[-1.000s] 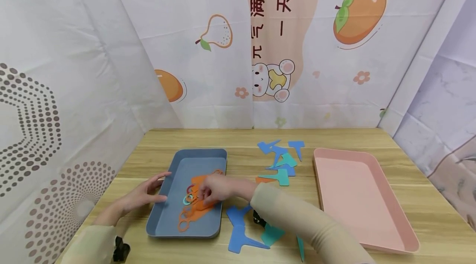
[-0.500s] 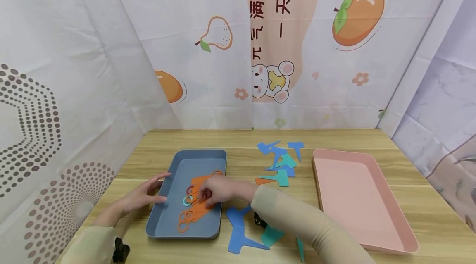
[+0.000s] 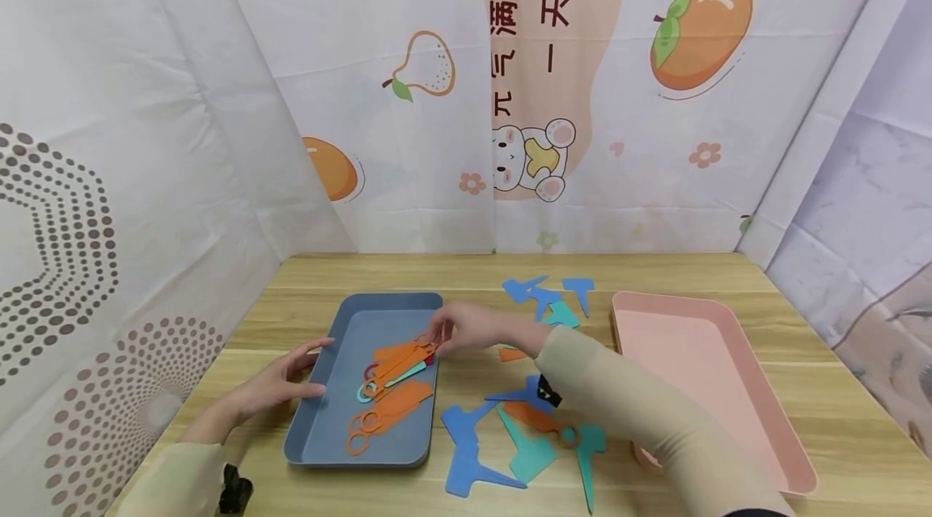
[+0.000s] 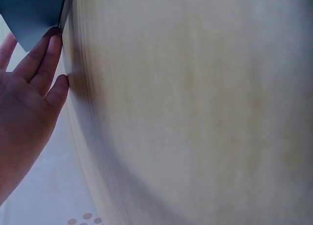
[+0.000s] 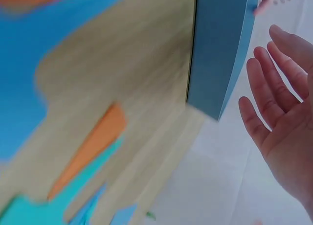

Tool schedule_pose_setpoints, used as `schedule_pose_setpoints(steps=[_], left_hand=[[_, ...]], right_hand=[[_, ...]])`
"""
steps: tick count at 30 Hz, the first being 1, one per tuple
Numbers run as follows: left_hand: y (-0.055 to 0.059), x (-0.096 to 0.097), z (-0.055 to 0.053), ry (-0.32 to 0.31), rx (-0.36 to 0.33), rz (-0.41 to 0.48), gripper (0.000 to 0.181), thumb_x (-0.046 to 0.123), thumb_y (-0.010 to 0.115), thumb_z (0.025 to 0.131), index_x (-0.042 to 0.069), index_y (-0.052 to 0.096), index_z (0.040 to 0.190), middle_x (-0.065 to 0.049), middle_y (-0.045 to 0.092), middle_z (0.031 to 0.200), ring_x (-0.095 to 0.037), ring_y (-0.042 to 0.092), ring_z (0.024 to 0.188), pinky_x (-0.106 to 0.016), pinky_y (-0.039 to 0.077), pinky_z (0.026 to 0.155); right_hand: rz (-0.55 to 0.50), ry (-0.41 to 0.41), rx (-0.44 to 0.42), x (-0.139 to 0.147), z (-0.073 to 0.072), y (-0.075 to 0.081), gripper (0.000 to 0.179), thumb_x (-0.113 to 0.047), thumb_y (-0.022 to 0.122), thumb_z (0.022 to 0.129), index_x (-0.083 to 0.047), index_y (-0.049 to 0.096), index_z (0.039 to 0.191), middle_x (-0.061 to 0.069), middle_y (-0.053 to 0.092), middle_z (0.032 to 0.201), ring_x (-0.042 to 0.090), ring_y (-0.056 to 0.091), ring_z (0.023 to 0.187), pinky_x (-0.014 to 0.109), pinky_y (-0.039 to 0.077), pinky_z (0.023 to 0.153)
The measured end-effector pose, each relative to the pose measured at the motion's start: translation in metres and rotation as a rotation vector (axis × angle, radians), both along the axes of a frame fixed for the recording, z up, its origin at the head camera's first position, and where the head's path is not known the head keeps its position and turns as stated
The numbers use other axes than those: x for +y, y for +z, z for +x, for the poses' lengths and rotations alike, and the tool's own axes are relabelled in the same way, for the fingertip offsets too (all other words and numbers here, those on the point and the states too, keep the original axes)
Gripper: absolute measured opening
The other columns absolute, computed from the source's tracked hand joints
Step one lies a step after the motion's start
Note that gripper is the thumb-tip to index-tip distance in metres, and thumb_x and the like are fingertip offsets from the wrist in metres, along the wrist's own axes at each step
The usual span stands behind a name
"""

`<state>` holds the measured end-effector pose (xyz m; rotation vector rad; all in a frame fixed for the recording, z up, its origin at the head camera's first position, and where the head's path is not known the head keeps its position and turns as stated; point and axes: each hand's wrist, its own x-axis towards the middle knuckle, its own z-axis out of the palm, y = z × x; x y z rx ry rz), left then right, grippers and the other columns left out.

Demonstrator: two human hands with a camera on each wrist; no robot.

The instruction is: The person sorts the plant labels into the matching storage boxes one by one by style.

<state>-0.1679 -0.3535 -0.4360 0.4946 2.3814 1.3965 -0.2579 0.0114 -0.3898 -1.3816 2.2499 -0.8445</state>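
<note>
My left hand [image 3: 280,381] is at the left rim of the blue-grey tray [image 3: 328,452], thumb and fingers spread along its edge. In the left wrist view, the straight fingers of that hand [image 4: 36,83] reach the tray's wall [image 4: 34,14]. My right hand [image 3: 466,328] hovers at the right rim, fingertips close to the upper end of a flat orange piece with ring handles [image 3: 399,367]. The right wrist view shows this hand [image 5: 283,98] with loosely bent fingers and nothing between them. Another orange ringed piece [image 3: 396,408] lies lower in the tray, and a teal ringed piece [image 3: 406,374] shows between them.
Right of the tray lie blue T-shaped plant labels [image 3: 466,468], teal labels [image 3: 535,456] and an orange ringed piece [image 3: 535,417]. More labels [image 3: 578,288] are scattered farther back. A pink tray [image 3: 699,371] stands at the right, partly behind my right sleeve [image 3: 648,404].
My right hand has moved from the middle of the blue-grey tray back and right to its rim, uncovering the orange pieces. My left hand has stayed at the left rim.
</note>
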Motion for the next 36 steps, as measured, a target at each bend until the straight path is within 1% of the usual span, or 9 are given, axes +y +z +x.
schedule_pose_setpoints(steps=[4,7,12,16,19,25,32,36], left_hand=[[0.001,-0.001,0.000,-0.001,-0.002,-0.003,0.077,0.012,0.067,0.092,-0.004,0.019,0.151,-0.040,0.021,0.148,-0.057,0.021,0.134,-0.015,0.039,0.089],[0.001,-0.001,0.000,-0.004,0.000,-0.005,0.076,0.011,0.067,0.092,-0.004,0.020,0.150,-0.040,0.021,0.148,-0.057,0.021,0.134,-0.015,0.039,0.089],[0.000,-0.001,-0.001,-0.008,0.000,0.000,0.076,0.010,0.066,0.093,-0.004,0.019,0.150,-0.040,0.022,0.147,-0.057,0.022,0.133,-0.015,0.039,0.089],[-0.001,-0.001,-0.001,-0.005,-0.005,-0.002,0.076,0.011,0.067,0.093,-0.003,0.020,0.151,-0.040,0.021,0.148,-0.057,0.021,0.134,-0.015,0.038,0.089],[-0.002,-0.001,-0.001,-0.004,-0.005,-0.007,0.076,0.011,0.067,0.093,-0.003,0.020,0.151,-0.040,0.023,0.147,-0.057,0.023,0.133,-0.014,0.038,0.089],[-0.003,-0.001,-0.001,-0.008,-0.005,-0.003,0.075,0.011,0.066,0.093,-0.003,0.020,0.150,-0.041,0.023,0.146,-0.057,0.023,0.133,-0.016,0.039,0.089],[-0.003,-0.002,-0.001,-0.014,0.002,0.004,0.075,0.010,0.066,0.093,-0.004,0.020,0.150,-0.041,0.023,0.146,-0.058,0.023,0.132,-0.017,0.041,0.088],[-0.002,-0.002,-0.001,-0.013,0.001,0.007,0.075,0.010,0.066,0.093,-0.004,0.019,0.150,-0.041,0.023,0.146,-0.058,0.024,0.132,-0.018,0.042,0.088]], right_hand=[[0.054,-0.048,0.029,0.019,-0.006,0.004,0.015,-0.007,0.071,0.089,-0.002,0.068,0.103,0.002,0.065,0.097,0.011,0.059,0.085,0.025,0.048,0.076],[0.080,-0.065,0.058,0.032,-0.010,0.001,0.014,-0.006,0.071,0.088,-0.003,0.068,0.101,0.005,0.066,0.098,0.013,0.060,0.085,0.026,0.049,0.075],[0.123,-0.091,0.036,0.050,-0.015,-0.008,0.016,-0.005,0.074,0.085,-0.004,0.069,0.100,0.004,0.066,0.097,0.014,0.059,0.084,0.027,0.049,0.074],[0.198,-0.113,0.019,0.062,-0.016,-0.017,0.019,-0.006,0.078,0.082,-0.007,0.069,0.098,-0.001,0.065,0.092,0.009,0.057,0.081,0.027,0.048,0.073],[0.238,-0.124,0.006,0.069,-0.017,-0.022,0.021,-0.006,0.080,0.080,-0.009,0.069,0.097,-0.002,0.064,0.089,0.008,0.054,0.077,0.027,0.047,0.071],[0.236,-0.114,-0.036,0.079,-0.017,-0.030,0.021,-0.001,0.080,0.078,-0.007,0.067,0.092,-0.001,0.060,0.082,0.008,0.044,0.068,0.025,0.042,0.066],[0.201,-0.103,-0.079,0.084,-0.020,-0.034,0.019,0.004,0.079,0.076,-0.006,0.065,0.084,-0.001,0.057,0.075,0.007,0.042,0.062,0.023,0.041,0.062],[0.219,-0.103,-0.066,0.083,-0.021,-0.034,0.018,0.003,0.079,0.077,-0.007,0.065,0.081,-0.004,0.056,0.073,0.007,0.042,0.061,0.023,0.041,0.061]])
